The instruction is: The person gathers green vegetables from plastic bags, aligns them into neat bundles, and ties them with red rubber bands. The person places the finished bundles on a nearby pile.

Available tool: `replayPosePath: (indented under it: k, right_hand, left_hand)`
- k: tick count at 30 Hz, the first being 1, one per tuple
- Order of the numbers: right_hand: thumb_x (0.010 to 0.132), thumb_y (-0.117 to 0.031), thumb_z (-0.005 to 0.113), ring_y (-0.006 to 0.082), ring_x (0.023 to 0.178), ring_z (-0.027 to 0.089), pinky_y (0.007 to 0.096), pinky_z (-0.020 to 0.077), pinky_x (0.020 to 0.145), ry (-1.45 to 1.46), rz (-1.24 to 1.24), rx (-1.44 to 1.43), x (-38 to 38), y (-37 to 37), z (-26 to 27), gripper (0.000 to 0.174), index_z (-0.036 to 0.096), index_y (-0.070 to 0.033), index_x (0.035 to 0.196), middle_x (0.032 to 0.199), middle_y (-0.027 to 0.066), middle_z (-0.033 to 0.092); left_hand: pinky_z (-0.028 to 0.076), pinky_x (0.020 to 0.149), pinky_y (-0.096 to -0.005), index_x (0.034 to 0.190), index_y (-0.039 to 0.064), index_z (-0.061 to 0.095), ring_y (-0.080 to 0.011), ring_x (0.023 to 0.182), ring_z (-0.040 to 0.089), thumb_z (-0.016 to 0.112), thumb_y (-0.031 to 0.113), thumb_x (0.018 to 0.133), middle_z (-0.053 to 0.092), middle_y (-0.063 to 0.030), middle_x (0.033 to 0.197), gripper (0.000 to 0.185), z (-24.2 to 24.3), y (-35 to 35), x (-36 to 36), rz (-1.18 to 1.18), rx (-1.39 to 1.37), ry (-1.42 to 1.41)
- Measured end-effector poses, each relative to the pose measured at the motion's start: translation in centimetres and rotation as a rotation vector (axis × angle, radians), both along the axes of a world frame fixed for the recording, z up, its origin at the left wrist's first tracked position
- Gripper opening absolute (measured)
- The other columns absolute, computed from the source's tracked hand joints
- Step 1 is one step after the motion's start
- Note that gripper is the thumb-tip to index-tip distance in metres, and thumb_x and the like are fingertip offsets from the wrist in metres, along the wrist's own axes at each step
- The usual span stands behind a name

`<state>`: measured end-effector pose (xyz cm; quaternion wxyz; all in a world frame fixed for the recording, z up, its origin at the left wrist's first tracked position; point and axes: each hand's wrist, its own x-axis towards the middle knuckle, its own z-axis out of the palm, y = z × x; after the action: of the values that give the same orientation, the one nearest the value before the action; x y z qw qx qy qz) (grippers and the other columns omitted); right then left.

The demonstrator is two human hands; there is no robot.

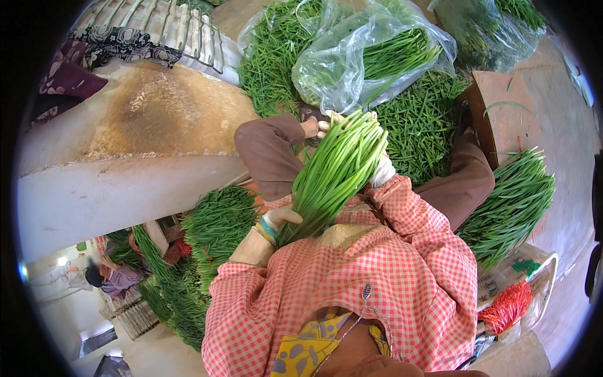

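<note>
A thick bundle of garlic chives (339,165) lies slantwise across my lap, pale stem ends away from me and green leaf tips towards my body. My right hand (382,167), in a white glove, is wrapped around the stem end. Its fingertips show past the far side of the bundle, and its palm is hidden behind the stems. My left hand (279,221), also gloved, holds the leaf end with the thumb on top; the other fingers are out of sight beneath the leaves.
Loose green leaves (410,127) cover the floor between my legs. Beyond stands a clear plastic bag (339,61) with chives. Chive bundles (509,207) lie right, above a white basket (549,282) with red ties (506,308). More chives (221,226) and another person (120,278) are left.
</note>
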<state>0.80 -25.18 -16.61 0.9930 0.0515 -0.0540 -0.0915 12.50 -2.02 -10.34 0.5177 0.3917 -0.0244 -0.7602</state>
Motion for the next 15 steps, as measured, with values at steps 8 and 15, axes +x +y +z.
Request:
replayPosePath:
  k: [8, 15]
  right_hand:
    - [0.090, -0.066, 0.027, 0.0324, 0.124, 0.045, 0.0497, 0.0367, 0.105, -0.108, 0.017, 0.145, 0.1, -0.4, 1.9, 0.082, 0.032, -0.003, 0.142, 0.139, 0.0178, 0.044]
    - [0.099, -0.034, 0.045, 0.0125, 0.059, 0.053, 0.0269, 0.0445, 0.055, 0.779, -0.291, -0.690, -0.8, -5.3, 5.4, 0.036, 0.062, -0.002, 0.104, 0.070, 0.0017, 0.059]
  left_hand:
    - [0.025, 0.109, -0.0332, 0.149, 0.004, 0.011, -0.0178, 0.132, 0.032, 0.081, 0.020, 0.066, 0.032, -0.0100, 0.146, 0.110, -0.3, -6.2, 2.2, -0.265, -0.381, -0.603]
    - [0.039, 0.100, -0.0339, 0.137, -0.001, 0.037, -0.0198, 0.118, 0.049, 0.078, 0.019, 0.068, 0.051, -0.0091, 0.130, 0.082, -2.0, -5.0, -0.5, -0.183, -0.166, -0.159]
